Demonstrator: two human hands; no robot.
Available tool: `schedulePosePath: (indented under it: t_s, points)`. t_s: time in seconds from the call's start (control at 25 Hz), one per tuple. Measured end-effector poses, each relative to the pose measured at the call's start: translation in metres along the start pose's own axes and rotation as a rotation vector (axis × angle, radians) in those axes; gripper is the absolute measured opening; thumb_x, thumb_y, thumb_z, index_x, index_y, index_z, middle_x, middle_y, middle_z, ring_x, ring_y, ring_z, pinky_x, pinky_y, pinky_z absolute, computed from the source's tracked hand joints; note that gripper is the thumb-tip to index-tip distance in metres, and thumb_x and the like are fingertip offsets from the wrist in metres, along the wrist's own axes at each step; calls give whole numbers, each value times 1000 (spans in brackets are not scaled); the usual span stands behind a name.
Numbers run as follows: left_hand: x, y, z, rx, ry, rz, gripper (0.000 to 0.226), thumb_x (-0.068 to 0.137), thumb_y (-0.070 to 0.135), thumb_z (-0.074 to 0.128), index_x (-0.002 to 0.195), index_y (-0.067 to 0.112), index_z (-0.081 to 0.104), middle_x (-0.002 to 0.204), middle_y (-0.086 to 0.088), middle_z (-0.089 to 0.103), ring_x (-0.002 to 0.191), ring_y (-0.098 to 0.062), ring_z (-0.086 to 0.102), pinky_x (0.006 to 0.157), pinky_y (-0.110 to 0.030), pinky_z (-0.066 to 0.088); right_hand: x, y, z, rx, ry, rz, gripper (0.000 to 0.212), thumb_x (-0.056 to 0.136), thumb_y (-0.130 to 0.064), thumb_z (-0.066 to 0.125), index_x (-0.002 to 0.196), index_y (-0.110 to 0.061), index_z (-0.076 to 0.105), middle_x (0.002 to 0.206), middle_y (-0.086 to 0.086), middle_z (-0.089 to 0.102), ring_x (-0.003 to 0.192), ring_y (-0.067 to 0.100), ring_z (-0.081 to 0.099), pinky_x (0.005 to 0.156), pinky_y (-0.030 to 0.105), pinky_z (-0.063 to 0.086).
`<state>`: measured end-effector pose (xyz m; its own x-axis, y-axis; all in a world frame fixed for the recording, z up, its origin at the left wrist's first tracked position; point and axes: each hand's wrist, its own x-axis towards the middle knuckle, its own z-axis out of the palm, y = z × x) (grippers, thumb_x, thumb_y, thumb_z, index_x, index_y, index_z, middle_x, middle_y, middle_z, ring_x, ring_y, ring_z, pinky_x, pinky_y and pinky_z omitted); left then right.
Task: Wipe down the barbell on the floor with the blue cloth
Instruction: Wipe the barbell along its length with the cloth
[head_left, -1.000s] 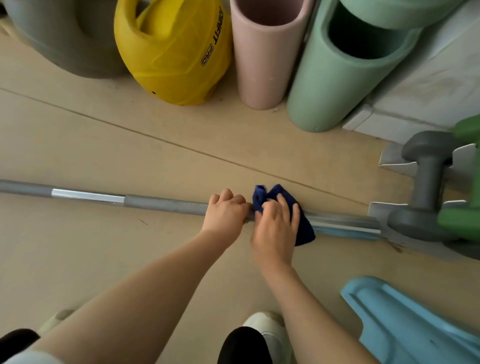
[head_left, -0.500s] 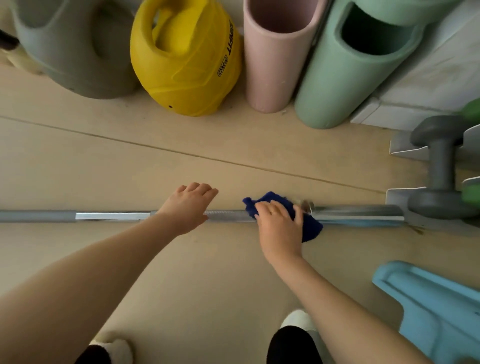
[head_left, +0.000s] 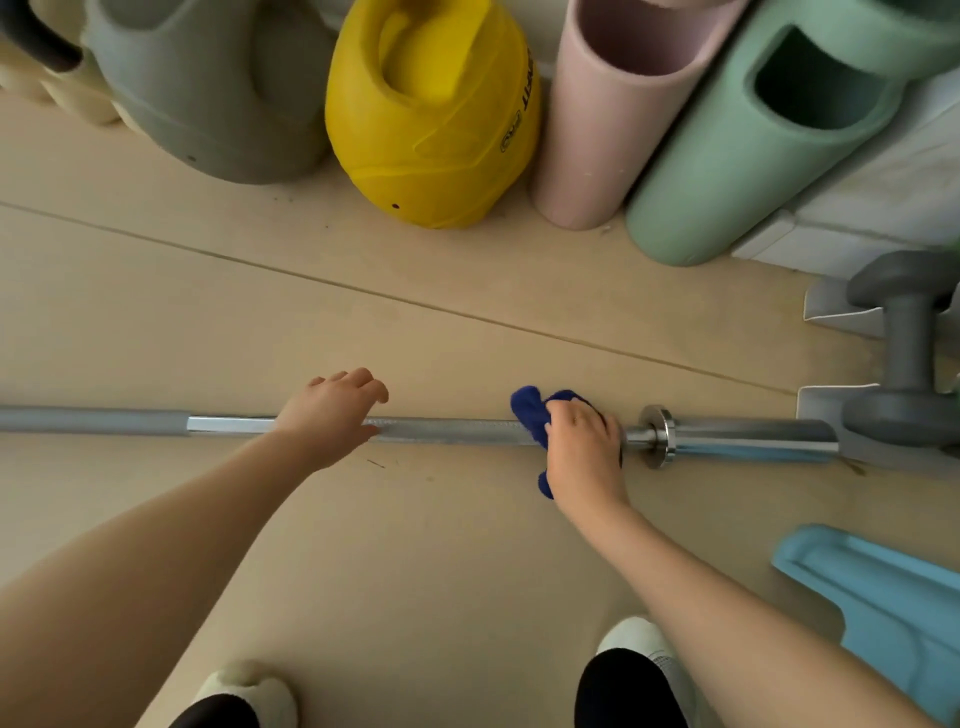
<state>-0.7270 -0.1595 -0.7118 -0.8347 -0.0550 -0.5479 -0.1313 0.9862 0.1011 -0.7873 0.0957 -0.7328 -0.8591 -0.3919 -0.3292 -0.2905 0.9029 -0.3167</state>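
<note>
The yellow kettlebell (head_left: 431, 111), standing at the far side of the floor, carries black lettering running up its right flank; only the last letters, something like "FIT", show, and the full word cannot be read. Just below that lettering sits a small black-outlined logo badge, too small to make out.

Beige floor (head_left: 467, 545) crossed by a thin seam (head_left: 363, 291); a pale, perhaps white, wall base (head_left: 883, 197) at upper right, softly lit.
</note>
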Motion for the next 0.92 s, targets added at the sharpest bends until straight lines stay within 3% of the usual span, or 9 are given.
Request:
schedulePosePath:
  t_s: [0.08, 0.16, 0.32, 0.6, 0.76, 0.92]
  points:
    - [0, -7, 4, -67, -19, -31, 42, 90, 33, 56, 129, 20, 45, 131, 0, 48, 116, -21, 50, 96, -30, 38, -4, -6, -6, -32, -160, -208, 48, 65, 5, 56, 110, -11, 52, 116, 4, 56, 116, 27, 47, 96, 37, 33]
    - [1, -7, 8, -71, -76, -23, 48, 89, 33, 58, 132, 21, 42, 132, 2, 47, 119, -20, 48, 98, -31, 37, 2, 6, -19, -139, -213, -243, 57, 74, -4, 59, 127, -19, 46, 134, 0, 47, 123, 26, 44, 97, 35, 36]
    - [-2, -17, 21, 7, -57, -13, 45, 90, 30, 57, 132, 25, 41, 133, 5, 49, 120, -18, 48, 97, -29, 36, 12, 34, -37, 4, -57, 204, 45, 77, 2, 47, 115, -20, 57, 119, 12, 53, 102, 35, 55, 76, 41, 49]
    - [-7, -20, 28, -90, 24, -16, 43, 90, 31, 56, 131, 26, 43, 129, 6, 53, 117, -18, 49, 96, -29, 35, 5, -32, -8, -148, -191, -173, 53, 75, -8, 62, 124, -26, 53, 130, 2, 48, 118, 27, 38, 91, 37, 39]
    - [-8, -22, 31, -142, 48, -28, 41, 90, 29, 57, 129, 24, 46, 127, 4, 53, 117, -21, 48, 95, -31, 36, 5, -7, -22, -170, -257, -135, 40, 89, -24, 51, 128, -33, 49, 135, -6, 44, 125, 21, 34, 93, 40, 42]
    - [-11, -22, 33, -140, 102, -49, 47, 87, 31, 61, 129, 21, 45, 123, 1, 56, 114, -22, 52, 93, -31, 38, 8, -40, -12, -97, -204, 37, 46, 73, 1, 57, 115, -18, 56, 123, 6, 47, 115, 28, 37, 84, 38, 46]
